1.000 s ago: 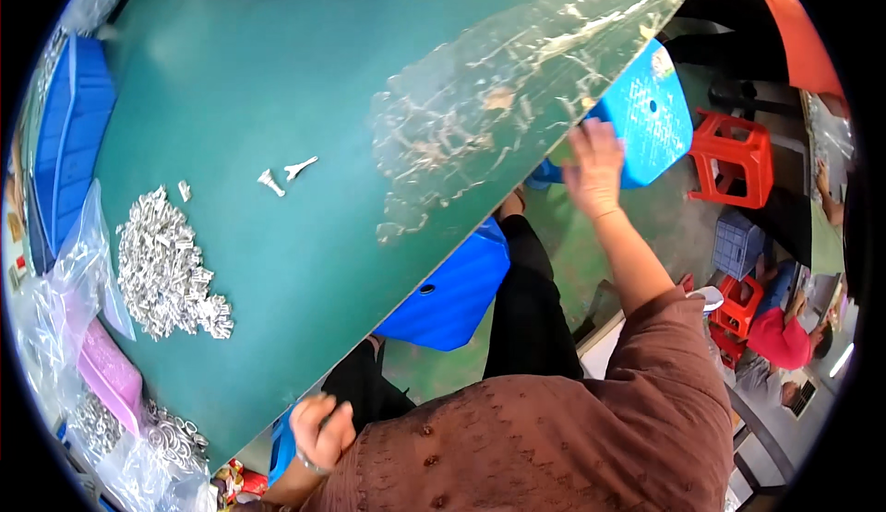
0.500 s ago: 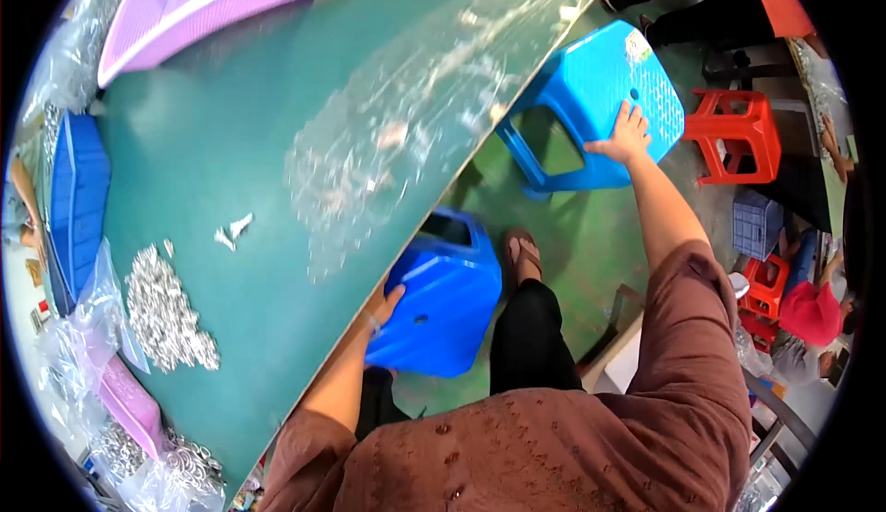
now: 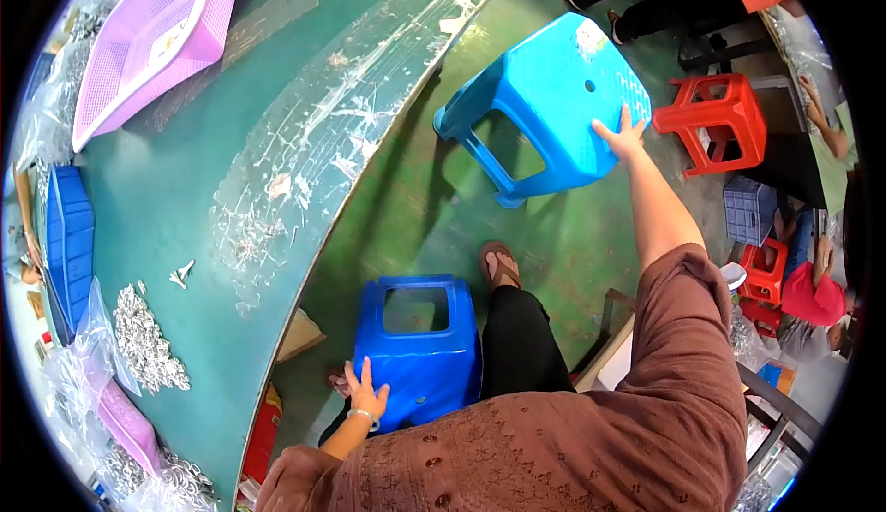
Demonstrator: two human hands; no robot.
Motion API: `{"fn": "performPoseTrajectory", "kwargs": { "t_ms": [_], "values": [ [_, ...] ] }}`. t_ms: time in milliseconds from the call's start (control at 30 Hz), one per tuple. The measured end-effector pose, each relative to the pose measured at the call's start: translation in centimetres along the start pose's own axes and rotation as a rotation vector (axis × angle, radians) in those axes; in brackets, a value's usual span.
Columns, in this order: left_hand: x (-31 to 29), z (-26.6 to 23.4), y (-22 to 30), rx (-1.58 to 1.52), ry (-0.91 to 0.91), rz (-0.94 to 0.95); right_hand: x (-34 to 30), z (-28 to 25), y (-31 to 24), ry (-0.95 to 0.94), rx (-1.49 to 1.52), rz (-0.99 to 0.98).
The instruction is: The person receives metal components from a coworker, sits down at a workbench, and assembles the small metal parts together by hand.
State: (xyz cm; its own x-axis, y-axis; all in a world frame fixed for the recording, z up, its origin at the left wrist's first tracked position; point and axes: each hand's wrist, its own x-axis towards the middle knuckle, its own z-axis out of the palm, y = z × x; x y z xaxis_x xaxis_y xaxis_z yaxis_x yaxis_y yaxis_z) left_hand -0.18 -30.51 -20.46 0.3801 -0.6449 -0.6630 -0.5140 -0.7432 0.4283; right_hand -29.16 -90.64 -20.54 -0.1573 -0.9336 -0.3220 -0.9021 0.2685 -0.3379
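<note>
The brown shirt (image 3: 531, 447) hides — partly — the dark blue stool (image 3: 432, 360).

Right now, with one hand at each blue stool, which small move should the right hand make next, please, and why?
I would probably curl the right hand around the edge of the light blue stool: its fingers look spread there, and no firm grip shows. The left hand is likewise spread at the darker blue stool.

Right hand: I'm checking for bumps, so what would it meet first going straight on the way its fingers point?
Most likely the light-blue stool: the right hand overlaps its seat edge here, though whether it touches or hovers just above is unclear.
</note>
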Motion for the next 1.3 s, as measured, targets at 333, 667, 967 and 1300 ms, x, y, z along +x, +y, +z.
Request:
{"fn": "performPoseTrajectory", "kwargs": {
  "t_ms": [333, 667, 967, 1300],
  "values": [
    [-1.1, 1.6, -1.6, -0.152, -0.082, -0.075, -15.2, 7.4, -4.2, -0.055, -0.070, -0.143],
    [2.3, 2.4, -5.4, -0.442, -0.342, -0.259, -28.3, 10.2, -19.4, -0.533, 0.059, -0.761],
    [2.7, 0.2, -7.6, -0.309, -0.122, -0.160, -40.0, 0.0, -31.6, 0.225, 0.090, -1.652],
    [7.0, -2.7, -9.1, -0.246, -0.002, -0.062, -39.9, 1.2, -32.2, 0.189, -0.008, -1.693]
  ]
}}
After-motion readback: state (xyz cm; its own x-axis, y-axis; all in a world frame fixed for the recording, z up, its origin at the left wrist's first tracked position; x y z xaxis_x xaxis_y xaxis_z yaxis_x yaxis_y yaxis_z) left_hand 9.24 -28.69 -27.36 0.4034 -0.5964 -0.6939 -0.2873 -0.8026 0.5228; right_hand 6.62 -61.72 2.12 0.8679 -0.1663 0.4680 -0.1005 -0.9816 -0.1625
